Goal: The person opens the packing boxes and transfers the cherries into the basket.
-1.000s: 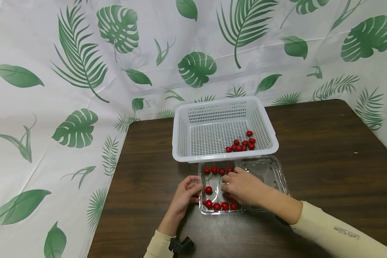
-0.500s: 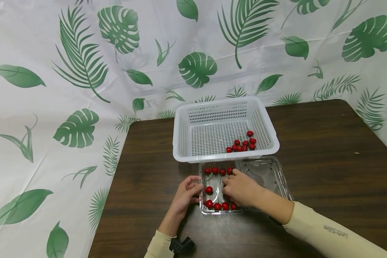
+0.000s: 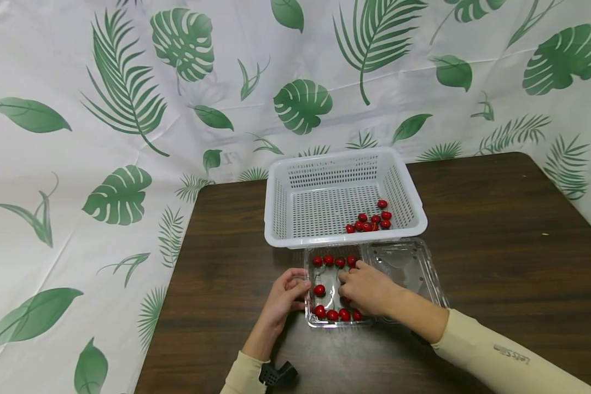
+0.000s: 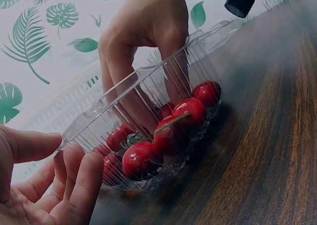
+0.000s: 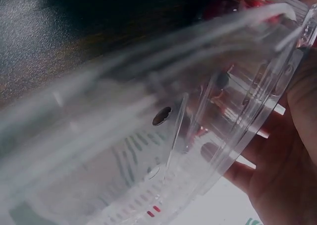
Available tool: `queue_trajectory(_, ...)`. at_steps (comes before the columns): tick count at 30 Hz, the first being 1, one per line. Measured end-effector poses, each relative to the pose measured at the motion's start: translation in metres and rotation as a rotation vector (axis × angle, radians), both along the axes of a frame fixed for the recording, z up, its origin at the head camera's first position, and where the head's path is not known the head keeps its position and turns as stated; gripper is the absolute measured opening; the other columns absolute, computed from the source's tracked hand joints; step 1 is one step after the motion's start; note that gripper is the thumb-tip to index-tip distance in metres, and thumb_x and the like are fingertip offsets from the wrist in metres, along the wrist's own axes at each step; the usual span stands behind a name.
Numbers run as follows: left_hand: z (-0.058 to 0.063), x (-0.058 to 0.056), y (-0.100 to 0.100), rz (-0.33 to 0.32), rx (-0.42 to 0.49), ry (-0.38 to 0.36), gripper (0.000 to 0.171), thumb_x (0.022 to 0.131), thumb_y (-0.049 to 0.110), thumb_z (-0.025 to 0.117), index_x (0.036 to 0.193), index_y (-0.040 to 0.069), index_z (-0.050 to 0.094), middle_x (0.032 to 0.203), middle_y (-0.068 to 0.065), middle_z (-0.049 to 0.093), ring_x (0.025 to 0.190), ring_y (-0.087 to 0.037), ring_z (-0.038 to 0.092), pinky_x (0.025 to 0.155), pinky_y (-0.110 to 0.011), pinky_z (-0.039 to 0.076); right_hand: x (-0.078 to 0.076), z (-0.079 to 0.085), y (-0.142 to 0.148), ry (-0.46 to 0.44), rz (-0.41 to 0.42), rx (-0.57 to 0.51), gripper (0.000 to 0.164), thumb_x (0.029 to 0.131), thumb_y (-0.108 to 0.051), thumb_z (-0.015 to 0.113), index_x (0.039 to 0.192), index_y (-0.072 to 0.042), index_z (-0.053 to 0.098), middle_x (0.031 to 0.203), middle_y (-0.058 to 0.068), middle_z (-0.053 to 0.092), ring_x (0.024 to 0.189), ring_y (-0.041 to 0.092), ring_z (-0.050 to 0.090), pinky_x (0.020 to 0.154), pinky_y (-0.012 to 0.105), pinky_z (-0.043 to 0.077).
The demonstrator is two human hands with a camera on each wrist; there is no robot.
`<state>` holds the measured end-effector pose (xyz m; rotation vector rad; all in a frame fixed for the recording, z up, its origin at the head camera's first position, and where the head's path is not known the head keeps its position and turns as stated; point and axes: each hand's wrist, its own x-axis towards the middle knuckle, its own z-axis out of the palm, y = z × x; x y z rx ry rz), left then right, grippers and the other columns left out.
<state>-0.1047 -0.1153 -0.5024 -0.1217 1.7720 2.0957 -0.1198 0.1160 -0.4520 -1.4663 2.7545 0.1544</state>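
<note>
A clear plastic clamshell box [image 3: 331, 324] lies with its lid [image 3: 404, 262] folded out to the right. Red cherries [image 3: 332, 316] with green stems line its far and near sides, and a single cherry [image 3: 319, 290] sits at the left. My left hand [image 3: 283, 295] holds the box's left edge, the thumb against the rim in the left wrist view. My right hand [image 3: 369, 287] reaches down into the box. In the left wrist view its thumb and fingers [image 4: 132, 98] straddle a cherry [image 4: 167, 109]; the fingertips are partly hidden by the box wall and front cherries.
Behind the box stands a white perforated basket [image 3: 295, 242], with several cherries [image 3: 374, 219] in its near right corner. Dark wooden table [image 3: 492, 246] extends around them. A leaf-patterned curtain [image 3: 226, 76] hangs behind and to the left.
My right hand has shifted slightly within the box, its forearm moving a little left, and then stays nearly still. The left hand keeps its place at the box edge.
</note>
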Motion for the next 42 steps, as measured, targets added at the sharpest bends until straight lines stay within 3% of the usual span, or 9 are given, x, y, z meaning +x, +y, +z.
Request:
queue_trajectory(6,0.000,-0.001,0.000,0.000,0.007,0.001,0.036,0.093,0.008,0.064,0.123,-0.005,0.049,0.079,0.000,0.059,0.065,-0.011,0.056,0.055,-0.024,0.050,0.000,0.001,0.001,-0.012,0.013,-0.036,0.017,0.076,-0.034,0.080,0.079,-0.022,0.068,0.075,-0.004,0.051,0.068,0.016,0.055,0.059,0.030,0.035)
queue_trajectory(12,-0.001,-0.001,0.001,-0.003,0.027,0.014,0.035,0.092,0.008,0.065,0.121,-0.006,0.049,0.079,0.001,0.059,0.064,-0.009,0.056,0.054,-0.023,0.050,-0.002,0.006,0.003,-0.061,0.022,-0.086,0.017,0.079,-0.035,0.079,0.087,-0.022,0.071,0.081,-0.007,0.055,0.074,0.013,0.058,0.062,0.029,0.039)
queue_trajectory(21,-0.001,-0.001,0.001,0.005,0.025,-0.001,0.035,0.092,0.008,0.065,0.121,-0.004,0.051,0.079,0.001,0.059,0.063,-0.010,0.056,0.054,-0.023,0.050,-0.002,0.026,0.011,-0.133,0.008,-0.238,0.019,0.082,-0.031,0.080,0.095,-0.019,0.073,0.093,-0.004,0.063,0.082,0.013,0.061,0.072,0.035,0.047)
queue_trajectory(33,-0.001,-0.001,0.000,-0.010,0.024,0.010,0.039,0.093,0.009,0.065,0.123,-0.008,0.047,0.079,0.001,0.058,0.063,-0.009,0.057,0.054,-0.023,0.050,-0.006,0.050,0.026,-0.108,-0.026,-0.338,0.028,0.084,-0.036,0.077,0.106,-0.018,0.074,0.101,-0.005,0.064,0.086,0.013,0.059,0.078,0.035,0.050)
queue_trajectory(42,0.000,-0.001,0.000,-0.002,0.018,-0.010,0.038,0.092,0.009,0.065,0.123,-0.006,0.049,0.079,0.000,0.059,0.063,-0.010,0.056,0.054,-0.023,0.050,-0.012,0.066,0.038,-0.100,-0.050,-0.427,0.028,0.084,-0.036,0.078,0.105,-0.018,0.074,0.106,-0.005,0.065,0.090,0.015,0.062,0.079,0.036,0.053)
